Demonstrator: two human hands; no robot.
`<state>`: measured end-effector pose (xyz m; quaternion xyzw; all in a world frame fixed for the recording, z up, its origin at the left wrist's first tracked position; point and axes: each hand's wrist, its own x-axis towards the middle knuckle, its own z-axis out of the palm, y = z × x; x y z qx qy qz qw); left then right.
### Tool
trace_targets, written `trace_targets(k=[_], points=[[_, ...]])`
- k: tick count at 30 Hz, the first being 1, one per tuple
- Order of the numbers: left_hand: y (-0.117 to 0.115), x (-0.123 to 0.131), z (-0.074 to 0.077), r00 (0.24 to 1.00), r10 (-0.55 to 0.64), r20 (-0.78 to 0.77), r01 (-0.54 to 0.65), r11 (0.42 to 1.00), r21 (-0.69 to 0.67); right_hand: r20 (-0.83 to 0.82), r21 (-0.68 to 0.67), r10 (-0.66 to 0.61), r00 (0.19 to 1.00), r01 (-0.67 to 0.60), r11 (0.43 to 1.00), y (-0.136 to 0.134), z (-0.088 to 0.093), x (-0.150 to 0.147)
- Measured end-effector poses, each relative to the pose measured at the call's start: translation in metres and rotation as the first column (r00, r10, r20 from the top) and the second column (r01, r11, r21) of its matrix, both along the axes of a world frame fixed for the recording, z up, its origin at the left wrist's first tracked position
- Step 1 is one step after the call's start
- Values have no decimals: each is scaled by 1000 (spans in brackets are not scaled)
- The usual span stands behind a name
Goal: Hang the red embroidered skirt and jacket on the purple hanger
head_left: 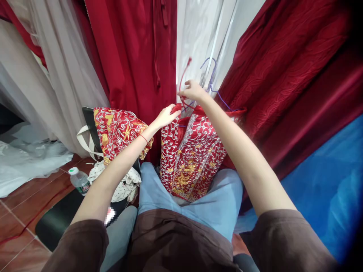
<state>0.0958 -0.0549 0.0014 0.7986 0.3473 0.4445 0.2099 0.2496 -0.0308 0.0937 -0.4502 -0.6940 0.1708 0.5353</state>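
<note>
A red garment (195, 155) with silver and gold embroidery lies across my lap, its upper edge around a purple hanger (212, 77). My left hand (168, 115) grips the red cloth at the garment's upper left corner. Just above and to the right, my right hand (193, 91) has its fingers closed on a thin red cord (183, 75), whose knotted end sticks upward. The hanger's hook rises to the right of my right hand. Another embroidered red piece (119, 128) rests to the left of my left forearm.
Red gowns (133, 49) hang in front and dark red ones (283, 75) at the right. On the left are a plastic bottle (80, 180), a dotted white cloth (126, 187), a black chair seat (59, 217) and white tulle (28, 162). Blue fabric (326, 181) fills the right side.
</note>
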Motion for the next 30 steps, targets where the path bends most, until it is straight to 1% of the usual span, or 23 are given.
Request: trace_targets(k=[1, 3, 5, 6, 7, 8, 9, 10, 11, 12, 14, 16, 17, 19, 22, 24, 26, 28, 30], points=[[-2, 1, 1, 1000, 21, -6, -20, 1000, 6, 98, 56, -16, 995, 10, 998, -5, -5, 4], [-6, 4, 3, 996, 87, -29, -86, 996, 15, 248, 169, -52, 967, 9, 986, -25, -16, 10], [-11, 9, 5, 981, 182, -70, -181, 983, 27, 265, 281, -71, 962, -7, 960, -56, -32, 15], [-13, 12, 6, 968, 235, -93, -232, 972, 33, 234, 306, -90, 968, 15, 952, -74, -43, 17], [-16, 15, 6, 952, 282, -116, -279, 959, 42, 187, 301, -126, 974, 65, 951, -91, -58, 18], [-18, 18, 6, 936, 323, -138, -318, 946, 54, 142, 258, -176, 974, 135, 957, -106, -76, 19], [-21, 20, 6, 921, 355, -160, -349, 935, 68, 110, 171, -226, 968, 206, 964, -119, -97, 18], [-23, 22, 6, 908, 379, -180, -370, 925, 83, 105, 40, -264, 959, 262, 964, -128, -119, 17], [-25, 24, 5, 896, 396, -199, -385, 918, 96, 119, -136, -280, 953, 295, 946, -134, -143, 15], [-26, 25, 5, 886, 410, -218, -396, 912, 106, 132, -308, -285, 949, 313, 898, -137, -165, 11], [-28, 25, 4, 867, 433, -246, -417, 901, 117, 129, -404, -275, 953, 304, 863, -134, -204, 2], [-28, 24, 3, 855, 448, -259, -431, 894, 126, 100, -439, -268, 958, 284, 852, -123, -229, -9], [-28, 24, 3, 853, 453, -260, -434, 891, 130, 82, -449, -271, 959, 278, 849, -117, -236, -13], [-27, 24, 1, 851, 461, -253, -440, 888, 137, 52, -462, -297, 954, 286, 839, -106, -244, -20], [-23, 24, -2, 858, 469, -210, -449, 883, 138, 8, -473, -364, 931, 324, 819, -95, -248, -26], [-19, 25, -4, 878, 453, -155, -436, 891, 130, -45, -493, -376, 926, 307, 814, -91, -250, -29], [-16, 25, -7, 915, 396, -78, -385, 914, 125, -121, -524, -345, 931, 235, 819, -89, -251, -32], [-15, 25, -14, 942, 333, 38, -334, 929, 156, -209, -555, -287, 935, 128, 822, -88, -250, -34], [-19, 25, -27, 927, 321, 195, -359, 909, 211, -296, -581, -220, 929, 8, 814, -88, -248, -35]])
